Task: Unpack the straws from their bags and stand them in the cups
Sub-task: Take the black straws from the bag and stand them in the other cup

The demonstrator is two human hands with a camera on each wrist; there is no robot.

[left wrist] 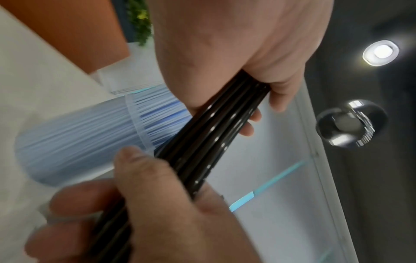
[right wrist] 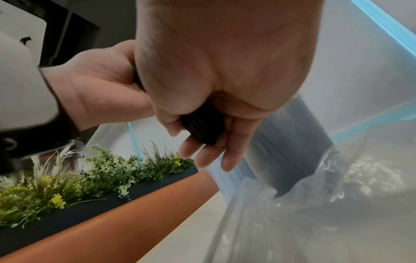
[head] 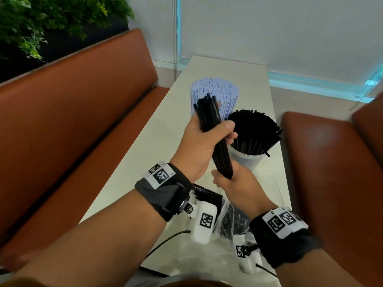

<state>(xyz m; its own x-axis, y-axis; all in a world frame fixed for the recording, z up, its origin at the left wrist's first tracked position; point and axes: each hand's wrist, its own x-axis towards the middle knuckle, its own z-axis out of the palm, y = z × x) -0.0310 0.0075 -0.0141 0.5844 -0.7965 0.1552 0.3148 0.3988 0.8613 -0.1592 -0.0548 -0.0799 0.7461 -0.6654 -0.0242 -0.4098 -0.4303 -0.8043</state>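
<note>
A bundle of black straws is held upright and tilted above the table, in both hands. My left hand grips it round the middle, thumb across the front; the left wrist view shows its fingers curled round the bundle. My right hand grips the lower end. Behind stand two clear cups: one packed with blue-and-white straws, one with black straws to the right. Crumpled clear bags lie on the table below my wrists, one with black straws still inside.
The narrow white table runs away from me between two orange-brown benches. A frosted glass wall closes the far end. Green plants sit behind the left bench. A black cable trails near the front edge.
</note>
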